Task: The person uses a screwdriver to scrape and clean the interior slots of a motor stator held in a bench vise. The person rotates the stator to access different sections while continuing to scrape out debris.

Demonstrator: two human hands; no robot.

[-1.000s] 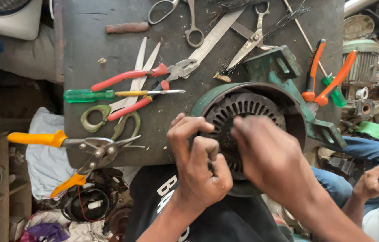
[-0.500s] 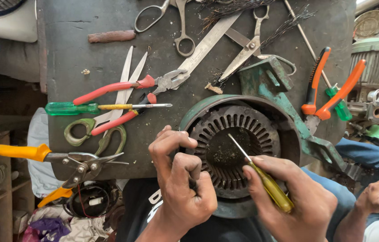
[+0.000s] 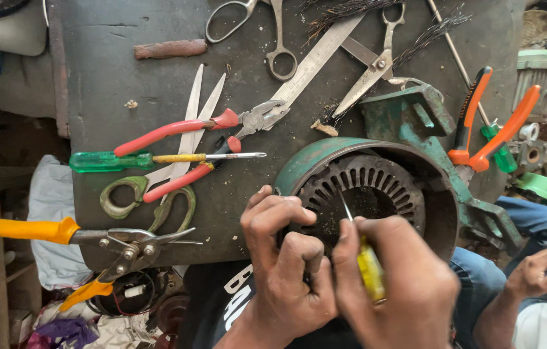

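A motor repair workshop.
A grimy dark desk (image 3: 125, 84) carries pliers (image 3: 196, 129), scissors (image 3: 260, 32), tin snips (image 3: 92, 239) and a green screwdriver (image 3: 150, 159) beside a stripped green motor housing (image 3: 377, 174), with spare motor parts (image 3: 538, 71) heaped around.

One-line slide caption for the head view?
Right hand probes green motor stator with yellow screwdriver; left hand steadies it.

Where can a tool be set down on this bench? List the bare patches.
Bare bench lies at the upper left, between the rusty rod, the white-bladed scissors and the green-handled screwdriver. A smaller strip sits between the yellow-handled snips and the left hand. The top right, round the motor housing, is crowded.
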